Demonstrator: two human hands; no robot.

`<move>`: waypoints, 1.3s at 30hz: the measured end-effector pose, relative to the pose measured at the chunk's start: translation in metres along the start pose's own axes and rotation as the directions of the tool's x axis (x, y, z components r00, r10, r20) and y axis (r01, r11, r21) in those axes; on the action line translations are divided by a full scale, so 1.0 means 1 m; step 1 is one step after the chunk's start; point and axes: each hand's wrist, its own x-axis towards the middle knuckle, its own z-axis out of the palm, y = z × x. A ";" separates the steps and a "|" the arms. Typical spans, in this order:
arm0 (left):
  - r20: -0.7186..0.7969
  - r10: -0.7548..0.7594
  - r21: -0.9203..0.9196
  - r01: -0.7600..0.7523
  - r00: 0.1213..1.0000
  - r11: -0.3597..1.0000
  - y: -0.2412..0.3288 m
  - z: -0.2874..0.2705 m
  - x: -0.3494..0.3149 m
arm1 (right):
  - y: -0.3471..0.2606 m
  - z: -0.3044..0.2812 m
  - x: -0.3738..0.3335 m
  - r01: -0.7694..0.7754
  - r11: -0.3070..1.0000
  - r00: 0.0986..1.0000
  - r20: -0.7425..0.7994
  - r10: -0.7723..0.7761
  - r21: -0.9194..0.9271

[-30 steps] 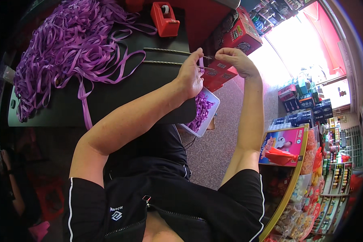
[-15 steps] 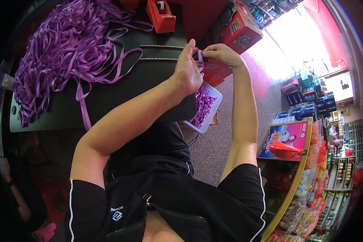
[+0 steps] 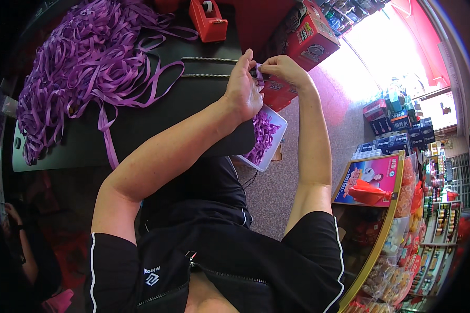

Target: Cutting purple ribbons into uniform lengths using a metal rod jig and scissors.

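Observation:
Two thin twisted metal rods [image 3: 206,76] run rightward across the black tabletop to my hands. Around their right end is a short loop of purple ribbon [image 3: 259,74]. My right hand [image 3: 286,72] is closed, thumb and fingers pinching the ribbon. My left hand [image 3: 241,89] stands on edge against the rods just left of the ribbon. Its upper finger is stretched out and the lower fingertips curve round toward the ribbon; its palm side is partly hidden. Below the hands, a white plastic bin [image 3: 280,136] holds many short purple ribbon pieces [image 3: 263,136].
A large heap of purple ribbon [image 3: 89,68] covers the table's left, one strand hanging over the front edge. A red tape dispenser [image 3: 209,23] stands at the back. Red boxes [image 3: 310,36] sit beyond my right hand; a glass counter [image 3: 371,229] with packaged goods stands right.
My right hand has shifted slightly left, toward my left hand, still pinching the ribbon. My left hand has hardly moved. At the far left, another person's arm has shifted a little.

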 end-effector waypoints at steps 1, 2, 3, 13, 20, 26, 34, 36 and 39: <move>0.002 -0.001 0.001 0.001 1.000 1.000 0.000 0.000 0.000 | 0.000 0.000 0.000 -0.014 1.000 1.000 -0.006 0.014 -0.007; 0.004 0.000 0.002 0.000 1.000 1.000 0.000 0.000 0.000 | 0.000 0.000 0.001 -0.014 1.000 1.000 -0.008 0.013 -0.018; 0.006 0.001 0.004 -0.001 1.000 1.000 0.000 0.000 0.000 | 0.002 0.000 0.001 -0.013 0.999 1.000 -0.011 0.013 -0.029; -0.017 0.005 0.004 -0.005 1.000 1.000 0.001 0.003 -0.001 | 0.008 0.004 0.002 -0.035 0.997 0.997 -0.070 0.030 -0.070; -0.033 0.012 -0.010 -0.013 0.999 1.000 0.000 0.000 0.001 | -0.011 0.024 -0.007 -0.233 0.926 0.949 -0.276 0.150 -0.298; -0.065 0.041 -0.001 -0.041 0.997 0.999 -0.001 -0.002 0.004 | -0.013 0.030 -0.017 -0.208 0.947 0.944 -0.304 0.129 -0.244; -0.061 0.025 0.035 -0.023 0.998 0.999 -0.001 0.011 -0.005 | 0.083 0.053 -0.007 0.019 0.654 0.938 -0.240 0.251 0.757; -0.037 -0.002 0.006 0.002 0.999 1.000 0.000 0.009 -0.003 | 0.113 0.078 0.008 0.007 0.370 0.999 -0.026 0.047 0.929; -0.051 0.010 -0.003 -0.010 0.999 1.000 0.006 0.004 -0.006 | 0.083 0.109 0.011 -0.114 -0.171 0.972 0.075 -0.224 0.979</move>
